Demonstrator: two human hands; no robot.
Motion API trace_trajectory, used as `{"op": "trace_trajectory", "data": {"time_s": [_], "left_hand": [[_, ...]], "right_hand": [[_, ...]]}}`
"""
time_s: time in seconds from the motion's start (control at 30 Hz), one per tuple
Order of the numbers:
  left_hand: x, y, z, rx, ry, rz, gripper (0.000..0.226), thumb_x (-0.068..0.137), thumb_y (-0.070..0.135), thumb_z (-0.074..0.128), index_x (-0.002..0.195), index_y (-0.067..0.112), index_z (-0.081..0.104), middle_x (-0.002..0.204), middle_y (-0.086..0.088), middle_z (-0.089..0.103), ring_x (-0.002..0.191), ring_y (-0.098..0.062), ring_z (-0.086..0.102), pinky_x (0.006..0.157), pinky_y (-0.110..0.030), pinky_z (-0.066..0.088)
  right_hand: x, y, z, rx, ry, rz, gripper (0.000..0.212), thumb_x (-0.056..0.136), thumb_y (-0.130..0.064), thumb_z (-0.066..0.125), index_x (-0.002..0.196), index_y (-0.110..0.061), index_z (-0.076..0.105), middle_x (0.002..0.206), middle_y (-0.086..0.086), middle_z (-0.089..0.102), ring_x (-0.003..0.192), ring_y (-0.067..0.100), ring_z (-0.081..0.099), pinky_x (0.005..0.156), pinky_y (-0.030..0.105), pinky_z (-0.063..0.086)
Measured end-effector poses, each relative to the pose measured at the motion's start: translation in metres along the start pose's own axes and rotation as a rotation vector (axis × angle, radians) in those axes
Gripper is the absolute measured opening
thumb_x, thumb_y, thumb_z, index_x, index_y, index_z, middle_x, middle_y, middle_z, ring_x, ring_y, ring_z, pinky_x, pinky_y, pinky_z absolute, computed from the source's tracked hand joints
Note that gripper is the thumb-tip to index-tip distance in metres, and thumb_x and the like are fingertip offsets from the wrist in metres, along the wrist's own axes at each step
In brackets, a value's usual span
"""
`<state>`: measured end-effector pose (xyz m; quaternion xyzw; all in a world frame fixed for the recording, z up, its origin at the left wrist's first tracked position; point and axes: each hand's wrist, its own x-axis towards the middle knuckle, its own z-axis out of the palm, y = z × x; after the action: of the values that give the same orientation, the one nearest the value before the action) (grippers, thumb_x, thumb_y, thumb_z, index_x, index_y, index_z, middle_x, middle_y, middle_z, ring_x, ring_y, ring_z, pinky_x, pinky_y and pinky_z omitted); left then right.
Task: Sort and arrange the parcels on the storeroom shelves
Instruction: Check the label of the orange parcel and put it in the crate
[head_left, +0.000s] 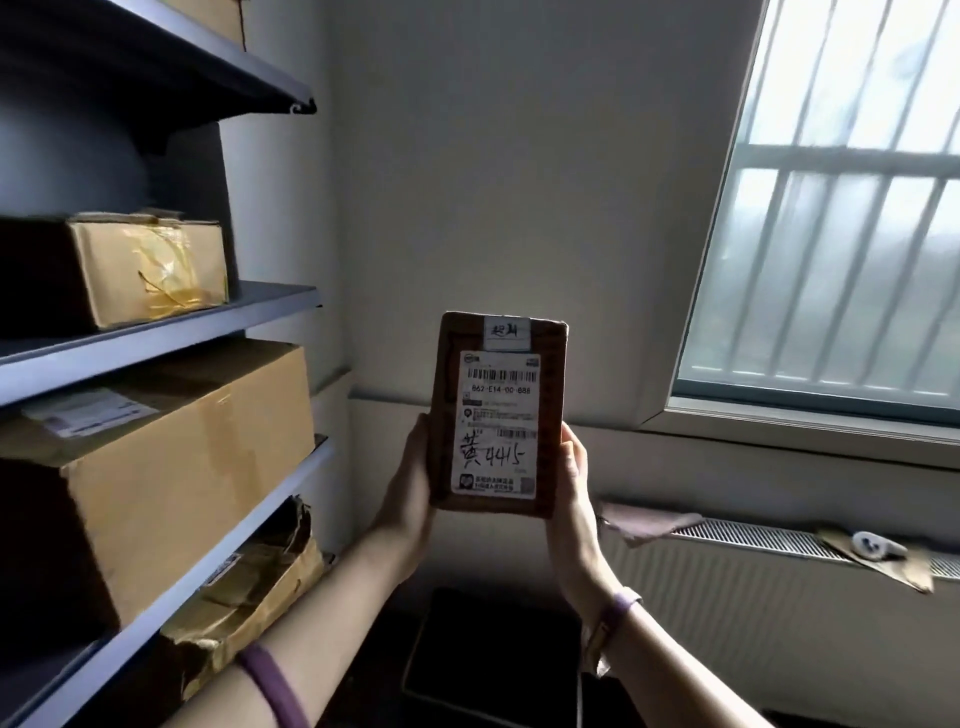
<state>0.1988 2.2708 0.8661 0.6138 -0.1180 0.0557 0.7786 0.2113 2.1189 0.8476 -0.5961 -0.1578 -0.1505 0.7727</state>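
My left hand (413, 478) and right hand (574, 483) clamp the parcel (498, 410) by its sides. I'd read the label (496, 452), 4415, squarely before shelving.

The shipping label (497, 423) on the small brown parcel (549, 405) is showing printed 862-E14-00-888 and, handwritten in black marker, 黄 4415; its finer print is blurring out.

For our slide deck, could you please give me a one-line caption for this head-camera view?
The left hand and right hand hold a labelled parcel upright beside shelves of cardboard boxes.
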Motion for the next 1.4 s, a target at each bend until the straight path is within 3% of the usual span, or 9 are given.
{"op": "trace_trajectory", "data": {"time_s": [0.23,0.37,0.57,0.7,0.87,1.0,1.17,1.27,1.4], "left_hand": [[0.137,-0.074,-0.061,-0.139,0.161,-0.285,0.068,0.089,0.069,0.031,0.121,0.02,0.065,0.115,-0.009,0.07,0.108,-0.025,0.066,0.093,-0.04,0.05],[0.198,-0.126,-0.086,-0.199,0.238,-0.349,0.064,0.091,0.066,0.034,0.125,0.02,0.062,0.118,-0.008,0.069,0.112,-0.025,0.064,0.102,-0.045,0.045],[0.274,-0.238,-0.128,-0.151,0.202,-0.413,0.067,0.087,0.069,0.039,0.132,0.022,0.054,0.126,-0.008,0.065,0.118,-0.027,0.06,0.105,-0.049,0.042],[0.307,-0.344,-0.164,-0.031,0.198,-0.502,0.061,0.089,0.071,0.033,0.125,0.031,0.062,0.122,0.002,0.068,0.115,-0.015,0.062,0.095,-0.038,0.046],[0.325,-0.496,-0.201,-0.001,0.289,-0.68,0.057,0.088,0.072,0.033,0.123,0.038,0.063,0.12,0.009,0.068,0.111,-0.006,0.063,0.094,-0.033,0.043],[0.321,-0.613,-0.225,-0.016,0.362,-0.828,0.052,0.087,0.068,0.037,0.119,0.037,0.064,0.115,0.011,0.07,0.107,-0.005,0.065,0.093,-0.032,0.043],[0.297,-0.747,-0.252,0.033,0.377,-0.939,0.054,0.082,0.065,0.038,0.117,0.033,0.065,0.11,0.013,0.072,0.098,0.0,0.067,0.081,-0.025,0.046],[0.272,-0.817,-0.264,0.082,0.358,-1.0,0.056,0.08,0.069,0.036,0.118,0.038,0.063,0.113,0.015,0.07,0.104,-0.004,0.066,0.084,-0.026,0.046],[0.238,-0.892,-0.283,0.154,0.405,-1.079,0.057,0.083,0.067,0.036,0.127,0.036,0.055,0.115,0.014,0.067,0.109,-0.009,0.06,0.103,-0.037,0.04]], "right_hand": [[0.105,0.1,0.015,-0.073,0.033,0.129,0.048,0.086,-0.055,0.041,0.128,-0.033,0.048,0.132,-0.009,0.055,0.117,-0.002,0.056,0.091,0.018,0.049],[0.152,0.164,0.013,-0.059,0.047,0.223,0.049,0.088,-0.054,0.04,0.131,-0.031,0.047,0.131,-0.012,0.056,0.118,-0.003,0.056,0.088,0.013,0.048],[0.207,0.294,-0.007,-0.043,0.095,0.35,0.04,0.088,-0.052,0.041,0.123,-0.033,0.05,0.126,-0.011,0.059,0.106,-0.009,0.061,0.079,0.006,0.048],[0.224,0.409,-0.033,-0.036,0.077,0.482,0.041,0.09,-0.053,0.041,0.127,-0.038,0.046,0.129,-0.008,0.059,0.112,-0.002,0.061,0.082,0.011,0.05],[0.218,0.566,-0.075,-0.058,0.061,0.679,0.046,0.095,-0.06,0.04,0.134,-0.037,0.04,0.136,-0.007,0.056,0.122,0.006,0.057,0.095,0.022,0.051],[0.195,0.683,-0.109,-0.091,0.118,0.831,0.049,0.091,-0.054,0.039,0.136,-0.035,0.039,0.138,-0.007,0.054,0.12,0.0,0.057,0.091,0.016,0.05],[0.14,0.805,-0.146,-0.144,0.107,0.93,0.064,0.09,-0.058,0.039,0.148,-0.032,0.032,0.142,-0.016,0.051,0.128,-0.002,0.05,0.112,0.031,0.04],[0.102,0.862,-0.162,-0.111,0.103,1.013,0.071,0.082,-0.057,0.05,0.147,-0.034,0.031,0.139,-0.015,0.054,0.125,-0.001,0.054,0.108,0.03,0.044],[0.056,0.927,-0.185,-0.106,0.137,1.114,0.064,0.084,-0.049,0.053,0.143,-0.035,0.034,0.135,-0.012,0.057,0.116,-0.003,0.059,0.091,0.013,0.05]]}}
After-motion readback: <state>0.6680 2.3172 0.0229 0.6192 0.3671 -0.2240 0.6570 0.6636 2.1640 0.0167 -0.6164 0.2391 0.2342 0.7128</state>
